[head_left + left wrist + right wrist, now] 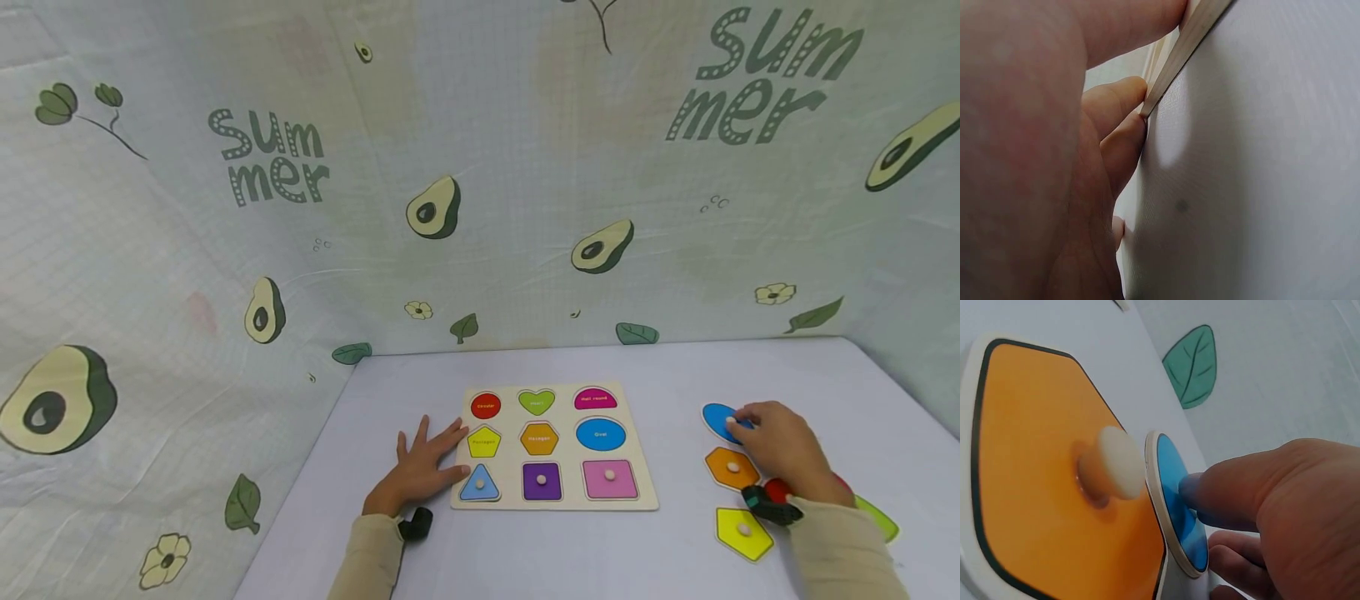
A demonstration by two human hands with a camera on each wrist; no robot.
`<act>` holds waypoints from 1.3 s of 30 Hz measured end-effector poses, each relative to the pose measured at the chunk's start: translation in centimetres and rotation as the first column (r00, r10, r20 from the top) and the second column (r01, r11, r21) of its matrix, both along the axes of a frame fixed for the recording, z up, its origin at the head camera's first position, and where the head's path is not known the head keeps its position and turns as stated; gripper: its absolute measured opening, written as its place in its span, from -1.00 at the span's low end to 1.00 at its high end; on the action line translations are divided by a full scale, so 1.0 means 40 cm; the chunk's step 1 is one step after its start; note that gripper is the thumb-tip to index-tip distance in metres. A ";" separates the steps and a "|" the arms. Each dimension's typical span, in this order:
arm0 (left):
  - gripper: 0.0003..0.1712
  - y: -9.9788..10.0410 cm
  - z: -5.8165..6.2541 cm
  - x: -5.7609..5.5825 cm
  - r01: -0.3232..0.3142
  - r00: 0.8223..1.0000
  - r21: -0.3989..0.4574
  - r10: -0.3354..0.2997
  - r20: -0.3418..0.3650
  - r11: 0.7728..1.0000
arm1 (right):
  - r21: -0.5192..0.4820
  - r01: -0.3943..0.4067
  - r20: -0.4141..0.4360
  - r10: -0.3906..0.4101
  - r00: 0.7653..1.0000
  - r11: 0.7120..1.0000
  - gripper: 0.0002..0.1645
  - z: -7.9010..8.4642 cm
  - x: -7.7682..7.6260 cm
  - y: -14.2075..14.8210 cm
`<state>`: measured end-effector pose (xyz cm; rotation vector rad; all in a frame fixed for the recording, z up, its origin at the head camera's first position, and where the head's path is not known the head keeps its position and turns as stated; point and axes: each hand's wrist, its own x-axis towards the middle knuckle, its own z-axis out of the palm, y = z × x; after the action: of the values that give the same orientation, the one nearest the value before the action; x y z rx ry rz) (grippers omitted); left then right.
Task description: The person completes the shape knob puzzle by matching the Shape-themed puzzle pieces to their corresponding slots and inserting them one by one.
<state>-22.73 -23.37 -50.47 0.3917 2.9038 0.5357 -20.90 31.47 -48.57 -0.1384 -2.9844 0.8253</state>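
Observation:
A wooden shape puzzle board (505, 467) lies on the table. My left hand (420, 467) is spread at its left edge, thumb and fingertips touching the board's side (1188, 47) in the left wrist view. A knobbed blue triangle (480, 493), purple square (551, 492) and pink rectangle (596, 487) sit in its bottom row. To the right, my right hand (783, 450) pinches the knob of a blue oval piece (716, 414). In the right wrist view the thumb and fingers partly hide that oval (1172, 469); whether it is lifted I cannot tell.
An orange hexagon piece (723, 462) lies just nearer than the oval, with a yellow pentagon piece (731, 533) below it. Red pieces and a green piece (881, 518) are partly hidden under the right wrist. Printed cloth (510, 275) hangs behind the table.

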 end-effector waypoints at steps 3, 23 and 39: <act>-0.16 0.001 0.000 0.000 0.000 1.000 -0.004 0.000 -0.001 1.000 | 0.018 0.017 -0.035 -0.017 0.999 1.000 -0.46 -0.008 -0.001 -0.004; -0.16 0.003 -0.001 0.002 -0.013 1.000 0.009 0.013 0.005 1.000 | -0.100 0.113 -0.028 -0.117 0.993 0.989 -0.36 0.008 0.007 -0.024; -0.16 0.009 0.003 0.004 -0.021 1.000 0.003 0.021 0.014 1.000 | -0.180 0.088 -0.078 -0.104 0.992 0.980 -0.27 0.017 0.005 -0.043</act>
<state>-22.56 -23.00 -50.35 0.3574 2.8975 0.5437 -20.72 29.76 -47.88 -0.2438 -2.7962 1.0545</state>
